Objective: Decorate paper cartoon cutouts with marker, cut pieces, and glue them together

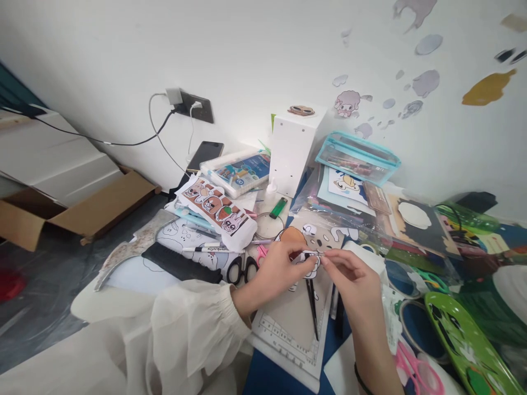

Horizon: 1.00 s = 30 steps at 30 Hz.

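My left hand (280, 274) pinches a small white paper cutout (312, 270) with black outlines between thumb and fingers. At the cutout's right edge, the thumb and fingertips of my right hand (354, 280) are pressed together on it. Below the cutout, a dark slim tool like tweezers (312, 310) lies slantwise on a grey board (284, 315) with printed scale marks. Beyond my fingers are an orange rounded cutout (293, 236) and several small white pieces. Black-handled scissors (242, 270) rest left of my left hand.
A printed character strip (218, 211), a green lighter (279, 208) on a tape roll, and a white box (294, 151) stand or lie behind. Rightward are a clear teal-edged pouch (358, 156), tape rolls (422, 329), pink scissors (418, 367) and a green tray (469, 345).
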Tool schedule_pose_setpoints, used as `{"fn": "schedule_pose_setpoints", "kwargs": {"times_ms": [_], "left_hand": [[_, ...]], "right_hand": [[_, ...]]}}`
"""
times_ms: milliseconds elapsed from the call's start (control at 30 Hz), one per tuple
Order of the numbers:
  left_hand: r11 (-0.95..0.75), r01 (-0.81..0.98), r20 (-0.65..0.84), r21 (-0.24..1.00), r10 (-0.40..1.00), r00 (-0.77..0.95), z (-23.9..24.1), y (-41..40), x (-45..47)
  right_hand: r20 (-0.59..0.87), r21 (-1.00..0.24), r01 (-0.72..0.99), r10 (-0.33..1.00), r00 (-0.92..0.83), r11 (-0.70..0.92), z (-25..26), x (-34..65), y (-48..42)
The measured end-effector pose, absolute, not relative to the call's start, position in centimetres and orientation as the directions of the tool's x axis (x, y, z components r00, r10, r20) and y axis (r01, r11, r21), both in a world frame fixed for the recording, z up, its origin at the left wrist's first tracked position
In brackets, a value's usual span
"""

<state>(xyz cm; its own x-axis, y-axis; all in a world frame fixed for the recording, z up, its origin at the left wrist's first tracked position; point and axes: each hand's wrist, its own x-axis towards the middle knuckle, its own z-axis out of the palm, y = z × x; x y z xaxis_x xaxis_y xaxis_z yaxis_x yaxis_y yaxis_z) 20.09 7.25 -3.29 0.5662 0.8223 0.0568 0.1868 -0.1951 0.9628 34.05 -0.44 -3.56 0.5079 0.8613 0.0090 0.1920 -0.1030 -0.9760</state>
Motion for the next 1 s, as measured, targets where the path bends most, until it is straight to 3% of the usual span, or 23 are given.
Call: {"fn": "schedule_pose_setpoints", "kwargs": {"times_ms": [367,800,1000], "left_hand": [[-0.160,0.168,0.026,0.973,0.796,0.605,-2.1,6.7,19.5],[-0.106,0.196,-0.031,0.975,0.808,0.588,-1.6,6.3,19.5],[0.041,0.139,-0.117,0.990,0.791,0.600,-1.7,6.4,19.5]], "right_hand": [[0.014,-0.971,0.223,0.911,0.413,-0.086,-2.3,33.9,-1.0],[0.043,-0.973,0.222,0.897,0.440,-0.062,-2.3,33.3,-1.6],[0.036,-0.972,0.220,0.880,0.473,-0.079,-2.4,33.3,-1.8]]}}
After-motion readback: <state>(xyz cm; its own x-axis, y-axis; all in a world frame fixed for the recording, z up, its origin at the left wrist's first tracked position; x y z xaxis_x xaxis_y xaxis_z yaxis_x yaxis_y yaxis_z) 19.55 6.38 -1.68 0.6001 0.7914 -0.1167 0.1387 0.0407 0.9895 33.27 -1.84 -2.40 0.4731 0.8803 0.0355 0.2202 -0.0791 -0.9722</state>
